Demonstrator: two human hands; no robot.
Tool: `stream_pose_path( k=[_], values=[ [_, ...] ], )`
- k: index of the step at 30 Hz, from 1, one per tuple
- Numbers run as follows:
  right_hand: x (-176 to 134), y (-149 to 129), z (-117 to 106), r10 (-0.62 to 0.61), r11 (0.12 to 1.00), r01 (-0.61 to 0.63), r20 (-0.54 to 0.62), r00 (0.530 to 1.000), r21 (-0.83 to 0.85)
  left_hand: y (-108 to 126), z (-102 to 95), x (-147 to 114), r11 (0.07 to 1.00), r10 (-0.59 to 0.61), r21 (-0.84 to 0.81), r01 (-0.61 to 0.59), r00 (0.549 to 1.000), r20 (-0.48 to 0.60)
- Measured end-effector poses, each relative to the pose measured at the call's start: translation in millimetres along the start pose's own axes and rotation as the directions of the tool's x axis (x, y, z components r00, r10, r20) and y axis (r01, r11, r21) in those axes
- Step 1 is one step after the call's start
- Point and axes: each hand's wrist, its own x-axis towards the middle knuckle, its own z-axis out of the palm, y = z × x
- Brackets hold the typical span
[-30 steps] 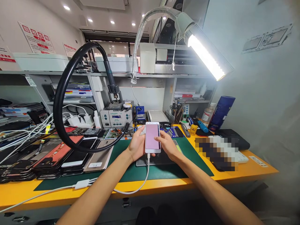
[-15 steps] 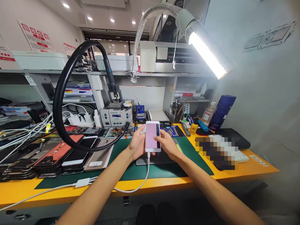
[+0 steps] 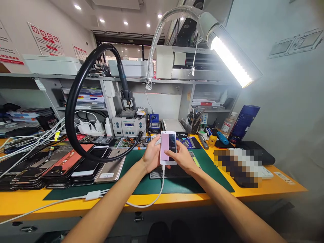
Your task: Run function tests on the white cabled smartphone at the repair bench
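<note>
A white smartphone (image 3: 172,141) is held upright over the bench mat, its screen pink on the left and dark on the right. My left hand (image 3: 151,156) grips its left edge, with fingers passing behind the back. On the other side, my right hand (image 3: 186,158) is closed at the right edge, its thumb lying across the glass at the pink area; its other fingers are mostly hidden. A white charging cable (image 3: 162,184) is plugged into the phone's bottom end and loops down to the bench edge. Beneath the hands lies a black perforated plate (image 3: 174,172).
Stacked phones and screens (image 3: 86,165) fill the left side. A thick black hose (image 3: 71,101) arches from the soldering station (image 3: 129,125). Overhead hangs a lit lamp (image 3: 230,60). At right are a yellow bottle (image 3: 212,141) and blue canister (image 3: 244,123). The green mat (image 3: 215,179) covers the middle.
My right thumb has slid left across the screen, and the dark area on the right has widened while the pink narrowed. The whole view has shifted slightly; both hands keep the phone.
</note>
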Motion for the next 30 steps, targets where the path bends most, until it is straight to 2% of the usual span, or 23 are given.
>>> stream_pose_path(
  k=[3, 11, 20, 26, 30],
  values=[
    [-1.1, -1.9, 1.4, 0.033, 0.999, -0.034, 0.026, 0.999, 0.033, 0.3, 1.3, -0.6, 1.0, -0.004, 0.03, 0.004, 1.0, -0.011],
    [-4.6, -8.6, 7.6, 0.08, 0.995, -0.08, 0.003, 0.997, 0.057, -0.8, 6.7, -3.1, 0.999, -0.003, 0.052, 0.004, 1.0, -0.026],
    [-1.4, -5.4, 10.9, 0.087, 0.996, -0.087, -0.034, 0.996, 0.007, -1.8, 3.1, -3.8, 1.0, 0.007, 0.025, -0.007, 1.0, 0.025],
    [-6.6, -13.8, 4.5, 0.096, 0.982, -0.108, 0.083, 0.992, 0.157, 1.2, 4.4, -4.2, 0.999, 0.006, -0.037, -0.004, 0.999, 0.046],
    [-2.7, -11.3, -2.3, 0.102, 0.958, -0.124, 0.094, 0.99, 0.259, 2.5, 4.4, -4.3, 0.995, 0.01, -0.102, -0.006, 0.999, 0.042]
  ],
)
